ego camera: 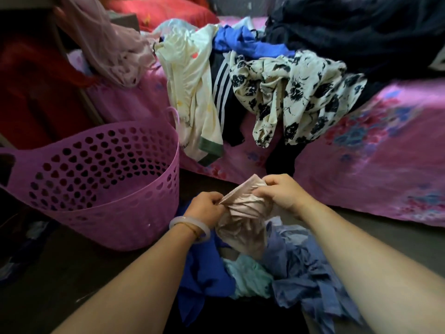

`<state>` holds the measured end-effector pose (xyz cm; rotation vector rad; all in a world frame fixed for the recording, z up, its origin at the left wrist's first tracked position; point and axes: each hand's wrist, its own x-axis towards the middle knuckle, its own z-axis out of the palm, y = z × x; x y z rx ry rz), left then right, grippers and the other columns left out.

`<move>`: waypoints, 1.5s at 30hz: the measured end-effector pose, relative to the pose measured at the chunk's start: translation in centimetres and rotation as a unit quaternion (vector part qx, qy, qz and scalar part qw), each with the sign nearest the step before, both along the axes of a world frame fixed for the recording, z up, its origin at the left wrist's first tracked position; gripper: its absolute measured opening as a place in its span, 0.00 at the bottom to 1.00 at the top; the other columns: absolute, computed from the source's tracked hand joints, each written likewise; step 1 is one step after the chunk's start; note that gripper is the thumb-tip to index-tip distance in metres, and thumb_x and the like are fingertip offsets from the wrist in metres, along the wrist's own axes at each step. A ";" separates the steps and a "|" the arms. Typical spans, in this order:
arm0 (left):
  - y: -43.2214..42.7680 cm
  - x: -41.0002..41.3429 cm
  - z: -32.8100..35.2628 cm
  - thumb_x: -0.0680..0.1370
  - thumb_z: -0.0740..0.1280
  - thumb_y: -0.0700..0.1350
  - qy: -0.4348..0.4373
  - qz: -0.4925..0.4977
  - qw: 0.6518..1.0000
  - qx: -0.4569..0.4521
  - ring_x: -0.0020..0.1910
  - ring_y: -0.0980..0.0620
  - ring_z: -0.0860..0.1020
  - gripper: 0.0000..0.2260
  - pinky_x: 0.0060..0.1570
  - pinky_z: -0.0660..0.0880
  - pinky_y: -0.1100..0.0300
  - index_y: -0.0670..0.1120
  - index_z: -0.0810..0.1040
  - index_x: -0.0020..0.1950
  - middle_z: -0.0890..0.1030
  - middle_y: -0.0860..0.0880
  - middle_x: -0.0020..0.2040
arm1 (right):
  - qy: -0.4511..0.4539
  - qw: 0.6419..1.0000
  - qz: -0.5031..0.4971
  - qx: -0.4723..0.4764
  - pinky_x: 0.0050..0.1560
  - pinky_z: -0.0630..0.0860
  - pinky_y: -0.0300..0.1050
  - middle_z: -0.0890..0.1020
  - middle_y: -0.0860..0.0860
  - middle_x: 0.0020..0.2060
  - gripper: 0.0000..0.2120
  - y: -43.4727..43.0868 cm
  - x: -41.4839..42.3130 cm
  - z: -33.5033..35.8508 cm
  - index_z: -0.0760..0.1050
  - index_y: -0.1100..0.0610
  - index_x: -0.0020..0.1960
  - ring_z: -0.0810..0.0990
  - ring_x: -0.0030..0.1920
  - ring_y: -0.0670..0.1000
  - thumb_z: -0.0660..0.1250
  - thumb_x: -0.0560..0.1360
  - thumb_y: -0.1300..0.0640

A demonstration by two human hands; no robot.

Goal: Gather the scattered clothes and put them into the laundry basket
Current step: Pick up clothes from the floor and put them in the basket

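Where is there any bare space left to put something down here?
The pink laundry basket looks nearly empty inside. Bare dark floor shows in front of it, beside the left hand. The pink floral bedspread is clear on the right, past the black-and-cream floral garment. The bed's middle and the pile under the satin garment are crowded.

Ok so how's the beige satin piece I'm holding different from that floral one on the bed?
The beige satin piece is plain and shiny; the floral garment is cream with dark flower prints. The satin piece is pinched between the left hand and right hand, above the clothes on the floor; the floral garment lies untouched, draped over the bed's edge. Neither is in the basket.
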<state>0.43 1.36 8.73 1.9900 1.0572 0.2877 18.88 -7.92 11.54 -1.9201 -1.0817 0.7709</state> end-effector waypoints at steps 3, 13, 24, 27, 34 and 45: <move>0.0 -0.1 1.5 0.77 0.62 0.44 -0.012 0.018 0.998 0.062 0.45 0.53 0.79 0.11 0.45 0.77 0.54 0.53 0.83 0.41 0.84 0.50 0.42 | -0.052 0.997 -0.042 0.046 0.35 0.66 0.42 0.74 0.51 0.30 0.11 -0.7 0.9 0.7 0.75 0.63 0.34 0.71 0.34 0.47 0.71 0.64 0.55; -1.5 0.9 2.7 0.71 0.73 0.54 0.038 -0.070 0.997 -0.019 0.41 0.53 0.80 0.11 0.41 0.77 0.58 0.47 0.79 0.43 0.81 0.50 0.40 | -0.044 0.989 -0.106 0.098 0.36 0.67 0.44 0.74 0.49 0.35 0.05 0.2 -0.9 1.4 0.69 0.57 0.39 0.72 0.37 0.48 0.64 0.73 0.62; -0.6 0.9 4.2 0.75 0.67 0.48 -0.012 0.237 0.946 -0.219 0.36 0.49 0.77 0.12 0.36 0.72 0.59 0.40 0.77 0.50 0.79 0.46 0.38 | 0.018 0.999 -0.034 0.023 0.46 0.70 0.45 0.80 0.52 0.42 0.07 0.2 -2.0 2.2 0.78 0.59 0.48 0.77 0.45 0.51 0.66 0.72 0.57; -0.5 2.1 5.5 0.77 0.65 0.43 -0.129 0.269 0.900 -0.317 0.39 0.46 0.78 0.12 0.47 0.76 0.55 0.37 0.78 0.56 0.78 0.43 0.38 | 0.136 0.986 0.095 -0.020 0.49 0.73 0.48 0.81 0.52 0.37 0.02 -0.1 -4.0 3.0 0.80 0.55 0.40 0.78 0.44 0.51 0.70 0.69 0.57; -1.9 2.1 7.7 0.77 0.57 0.31 -0.330 0.253 0.784 -0.461 0.57 0.38 0.77 0.14 0.53 0.76 0.49 0.35 0.74 0.61 0.78 0.35 0.53 | -0.028 0.995 0.092 0.016 0.52 0.77 0.42 0.81 0.48 0.51 0.24 0.1 -4.9 2.1 0.72 0.55 0.59 0.80 0.53 0.48 0.73 0.65 0.63; -0.1 -1.5 2.5 0.63 0.76 0.34 -0.106 0.037 0.957 -0.267 0.59 0.48 0.78 0.26 0.65 0.71 0.49 0.48 0.78 0.59 0.82 0.48 0.57 | 0.147 0.980 0.057 0.120 0.40 0.69 0.46 0.77 0.58 0.37 0.10 1.3 -3.1 4.4 0.76 0.69 0.44 0.74 0.38 0.53 0.59 0.66 0.72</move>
